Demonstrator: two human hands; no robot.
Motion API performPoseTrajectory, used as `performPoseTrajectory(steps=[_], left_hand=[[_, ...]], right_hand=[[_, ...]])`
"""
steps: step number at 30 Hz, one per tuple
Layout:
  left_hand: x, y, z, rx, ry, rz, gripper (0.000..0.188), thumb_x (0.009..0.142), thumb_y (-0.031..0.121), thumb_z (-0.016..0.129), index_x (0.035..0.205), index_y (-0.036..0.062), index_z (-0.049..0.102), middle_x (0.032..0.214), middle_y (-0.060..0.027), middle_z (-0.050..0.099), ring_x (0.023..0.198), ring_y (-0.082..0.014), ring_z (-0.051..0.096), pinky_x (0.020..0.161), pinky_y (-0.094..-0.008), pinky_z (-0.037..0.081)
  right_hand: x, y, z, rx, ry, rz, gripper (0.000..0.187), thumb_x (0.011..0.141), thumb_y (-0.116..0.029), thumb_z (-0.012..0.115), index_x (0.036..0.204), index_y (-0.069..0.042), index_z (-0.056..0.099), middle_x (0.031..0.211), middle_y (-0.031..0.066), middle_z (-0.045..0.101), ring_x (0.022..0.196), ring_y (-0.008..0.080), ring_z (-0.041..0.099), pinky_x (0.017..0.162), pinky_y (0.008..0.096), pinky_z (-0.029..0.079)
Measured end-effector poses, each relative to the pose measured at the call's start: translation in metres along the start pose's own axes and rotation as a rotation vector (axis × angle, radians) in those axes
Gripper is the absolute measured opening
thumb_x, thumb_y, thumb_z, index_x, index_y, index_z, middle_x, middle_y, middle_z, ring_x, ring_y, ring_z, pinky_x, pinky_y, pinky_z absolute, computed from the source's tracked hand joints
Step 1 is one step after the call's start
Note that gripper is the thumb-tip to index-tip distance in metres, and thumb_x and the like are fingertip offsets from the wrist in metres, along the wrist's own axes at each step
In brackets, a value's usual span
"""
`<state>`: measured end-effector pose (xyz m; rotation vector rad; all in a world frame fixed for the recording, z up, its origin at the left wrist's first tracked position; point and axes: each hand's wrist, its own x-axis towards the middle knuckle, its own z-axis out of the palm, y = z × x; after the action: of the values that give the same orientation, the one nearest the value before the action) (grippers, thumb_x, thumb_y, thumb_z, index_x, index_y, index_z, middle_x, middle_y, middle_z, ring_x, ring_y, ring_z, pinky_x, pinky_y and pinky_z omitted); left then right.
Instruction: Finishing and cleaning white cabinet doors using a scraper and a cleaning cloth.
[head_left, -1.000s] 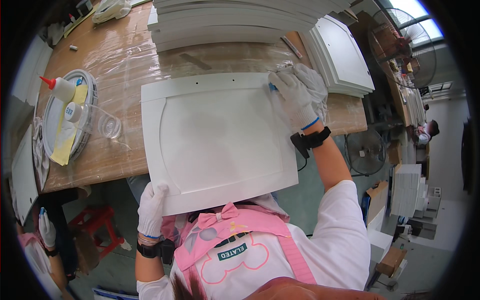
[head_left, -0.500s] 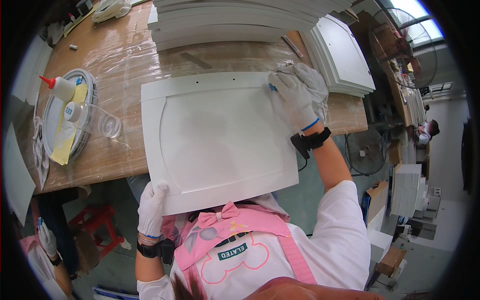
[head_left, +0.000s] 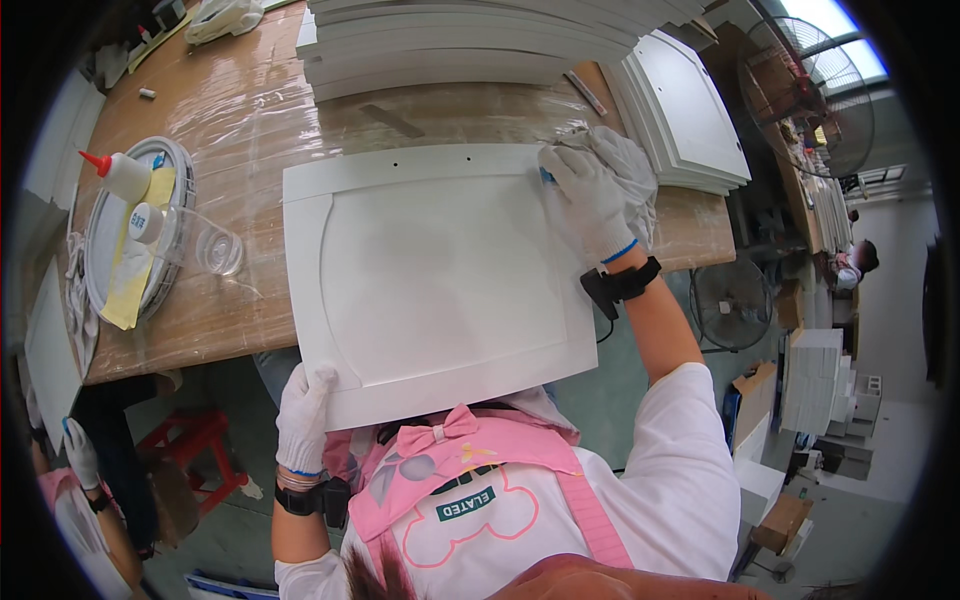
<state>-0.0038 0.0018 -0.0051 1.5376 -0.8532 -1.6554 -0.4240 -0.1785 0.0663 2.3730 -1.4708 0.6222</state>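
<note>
White and matte, the cabinet door panel point(head_left: 435, 280) fills the centre of the frame, its far part lying on the plastic-covered wooden table point(head_left: 250, 110) and its near edge sticking out over the table's edge toward the person's pink apron point(head_left: 470, 480). It has a raised border and a recessed middle field, with a few small holes along the top edge.

At the panel's upper right corner, the right hand point(head_left: 590, 200), in a white glove, lies with fingers laid flat and close together, pressing a crumpled grey-white cloth point(head_left: 625, 160) against the panel's rim; something small and blue shows at the fingertips, too small to tell what. At the lower left corner, the left hand point(head_left: 303, 415), also gloved, curls around the panel's near edge, thumb on top.

Above the panel, along the upper middle of the frame, stands a stack of similar white panels point(head_left: 480, 40), and another pile point(head_left: 680, 110) rests at the upper right. On the left of the table sits a round tray point(head_left: 170, 165) with a red-tipped squeeze bottle point(head_left: 118, 172), and a clear plastic cup point(head_left: 215, 250) lies beside it. A standing fan point(head_left: 733, 305) is on the floor to the right.
</note>
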Motion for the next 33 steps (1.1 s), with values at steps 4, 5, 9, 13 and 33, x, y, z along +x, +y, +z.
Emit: performPoseTrajectory(steps=[4,5,9,13,33], left_hand=[[0.0000,-0.0009,-0.0009,-0.019,-0.012,-0.003,0.047,0.097,0.038,0.059,0.122,-0.0018,0.057,0.104,-0.0066,0.067,0.091,-0.0120,0.063,0.079,-0.0269,0.051],[-0.0004,-0.0002,-0.0004,-0.020,-0.010,-0.002,0.047,0.097,0.038,0.059,0.122,-0.0018,0.057,0.104,-0.0066,0.067,0.091,-0.0120,0.063,0.079,-0.0269,0.051],[-0.0010,0.0026,0.0017,-0.008,0.000,0.001,0.046,0.097,0.038,0.060,0.121,-0.0017,0.057,0.104,-0.0065,0.066,0.090,-0.0119,0.063,0.079,-0.0268,0.051],[-0.0010,0.0016,0.0004,-0.021,-0.012,0.002,0.046,0.097,0.038,0.060,0.121,-0.0017,0.057,0.103,-0.0064,0.067,0.090,-0.0120,0.063,0.078,-0.0268,0.051],[0.0008,-0.0024,-0.0011,-0.006,0.005,-0.003,0.046,0.097,0.037,0.060,0.122,-0.0010,0.057,0.104,-0.0063,0.066,0.089,-0.0122,0.063,0.078,-0.0272,0.052]], right_hand=[[0.0004,0.0001,0.0028,-0.015,-0.044,0.035,0.032,0.079,-0.008,0.060,0.111,-0.010,0.060,0.108,0.0084,0.061,0.099,0.0317,0.059,0.084,0.0430,0.049],[0.0008,-0.0009,0.0023,-0.014,-0.044,0.034,0.032,0.079,-0.008,0.060,0.111,-0.010,0.060,0.108,0.0084,0.061,0.099,0.0317,0.059,0.084,0.0430,0.049],[-0.0004,-0.0051,-0.0023,-0.003,-0.014,0.017,0.033,0.080,-0.009,0.060,0.113,-0.010,0.059,0.106,0.0088,0.061,0.098,0.0313,0.059,0.084,0.0428,0.049],[0.0010,-0.0068,-0.0035,-0.018,-0.045,0.042,0.034,0.081,-0.009,0.060,0.115,-0.010,0.059,0.107,0.0089,0.061,0.100,0.0304,0.059,0.084,0.0422,0.049],[-0.0008,-0.0072,-0.0048,0.008,-0.016,0.056,0.036,0.080,-0.008,0.061,0.116,-0.009,0.060,0.109,0.0101,0.061,0.101,0.0311,0.058,0.085,0.0414,0.049]])
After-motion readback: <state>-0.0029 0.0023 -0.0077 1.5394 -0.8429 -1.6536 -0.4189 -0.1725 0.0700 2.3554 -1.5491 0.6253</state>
